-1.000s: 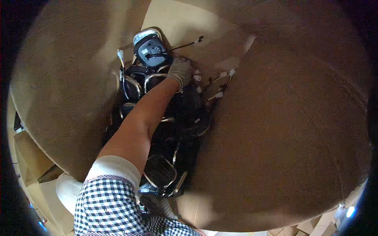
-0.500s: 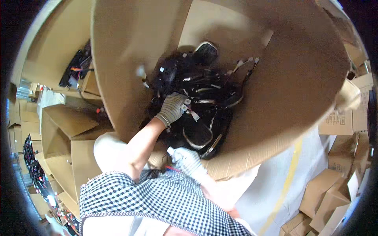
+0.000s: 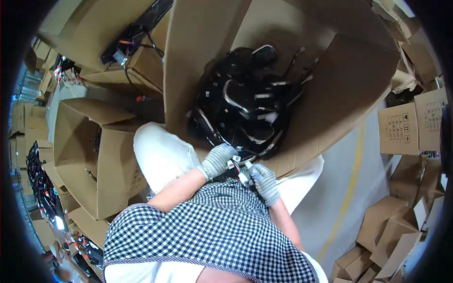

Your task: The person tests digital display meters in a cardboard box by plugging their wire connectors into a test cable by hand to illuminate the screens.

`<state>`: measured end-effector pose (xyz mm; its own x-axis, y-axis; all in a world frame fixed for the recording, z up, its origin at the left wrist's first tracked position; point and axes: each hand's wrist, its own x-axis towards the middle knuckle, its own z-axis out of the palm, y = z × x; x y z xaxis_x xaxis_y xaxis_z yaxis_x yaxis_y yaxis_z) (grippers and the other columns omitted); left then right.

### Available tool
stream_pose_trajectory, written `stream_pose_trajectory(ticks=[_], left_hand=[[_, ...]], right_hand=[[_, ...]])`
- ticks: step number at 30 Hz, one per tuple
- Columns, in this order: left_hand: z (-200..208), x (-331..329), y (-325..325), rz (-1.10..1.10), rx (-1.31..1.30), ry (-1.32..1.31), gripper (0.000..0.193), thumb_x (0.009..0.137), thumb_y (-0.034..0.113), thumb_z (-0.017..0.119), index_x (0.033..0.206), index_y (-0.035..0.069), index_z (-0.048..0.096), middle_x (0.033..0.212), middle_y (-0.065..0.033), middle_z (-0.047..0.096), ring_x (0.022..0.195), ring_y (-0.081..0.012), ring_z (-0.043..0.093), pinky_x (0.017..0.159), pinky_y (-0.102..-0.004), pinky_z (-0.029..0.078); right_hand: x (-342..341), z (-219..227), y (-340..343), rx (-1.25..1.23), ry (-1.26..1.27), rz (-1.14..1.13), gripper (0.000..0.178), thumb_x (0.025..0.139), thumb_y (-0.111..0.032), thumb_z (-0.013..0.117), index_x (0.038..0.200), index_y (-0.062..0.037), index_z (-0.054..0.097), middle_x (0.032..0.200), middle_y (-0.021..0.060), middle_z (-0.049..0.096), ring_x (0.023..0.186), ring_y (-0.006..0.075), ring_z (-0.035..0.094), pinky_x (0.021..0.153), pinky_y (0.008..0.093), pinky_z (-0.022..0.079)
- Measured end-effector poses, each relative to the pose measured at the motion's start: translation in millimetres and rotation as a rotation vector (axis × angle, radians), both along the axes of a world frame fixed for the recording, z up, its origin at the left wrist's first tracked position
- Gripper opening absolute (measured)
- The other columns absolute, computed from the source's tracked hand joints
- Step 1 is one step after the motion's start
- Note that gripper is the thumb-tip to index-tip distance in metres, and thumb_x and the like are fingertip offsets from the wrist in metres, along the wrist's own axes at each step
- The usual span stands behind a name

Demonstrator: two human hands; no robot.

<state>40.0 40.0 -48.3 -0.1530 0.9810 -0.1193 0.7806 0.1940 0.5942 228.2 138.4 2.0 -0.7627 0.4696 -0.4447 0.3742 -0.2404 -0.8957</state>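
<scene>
At the near edge of a large open cardboard box (image 3: pixel 349 108), both my hands wear striped work gloves. My left hand (image 3: pixel 217 161) is closed around a thin wire bundle with small white connectors (image 3: pixel 237 159). Just to its right, my right hand (image 3: pixel 265 183) pinches a white plug connector (image 3: pixel 248 164) between thumb and fingers. Another white connector (image 3: pixel 243 178) hangs between the hands on coloured wires. Behind them, the box holds a heap of glossy black parts (image 3: pixel 257 101) with pale shiny edges, some trailing wires. How the wires join these parts is hidden.
Smaller open cardboard boxes (image 3: pixel 101 160) stand at the left. At the upper left, a black part with dangling wires (image 3: pixel 126 52) lies on cardboard. More boxes (image 3: pixel 398 129) are stacked at the right, beyond a grey floor with a yellow line (image 3: pixel 351 188).
My left hand has come out of the heap toward me with the wires. My right hand has moved right and up beside it. The view has shifted, so the box sits farther right.
</scene>
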Motion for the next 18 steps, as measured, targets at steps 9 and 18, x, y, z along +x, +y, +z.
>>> stream_pose_trajectory(ticks=[9,18], left_hand=[[46,-9,-48,-0.255,0.322,-0.264,0.051,0.065,0.009,0.073,0.115,0.017,0.061,0.123,-0.0108,0.055,0.105,-0.0313,0.056,0.086,-0.0408,0.047],[96,-5,-101,0.348,0.489,0.058,0.029,0.074,0.012,0.066,0.103,0.009,0.065,0.099,-0.0100,0.064,0.092,-0.0301,0.059,0.083,-0.0414,0.044]], right_hand=[[9,17,-24,0.088,-0.005,-0.073,0.030,0.094,-0.031,0.054,0.082,-0.0037,0.059,0.063,-0.0008,0.054,0.056,0.0057,0.050,0.053,0.0221,0.041],[-3,52,-50,-0.121,-0.025,-0.141,0.025,0.093,-0.029,0.056,0.090,-0.0040,0.060,0.071,-0.0013,0.058,0.058,0.0038,0.049,0.055,0.0174,0.040]])
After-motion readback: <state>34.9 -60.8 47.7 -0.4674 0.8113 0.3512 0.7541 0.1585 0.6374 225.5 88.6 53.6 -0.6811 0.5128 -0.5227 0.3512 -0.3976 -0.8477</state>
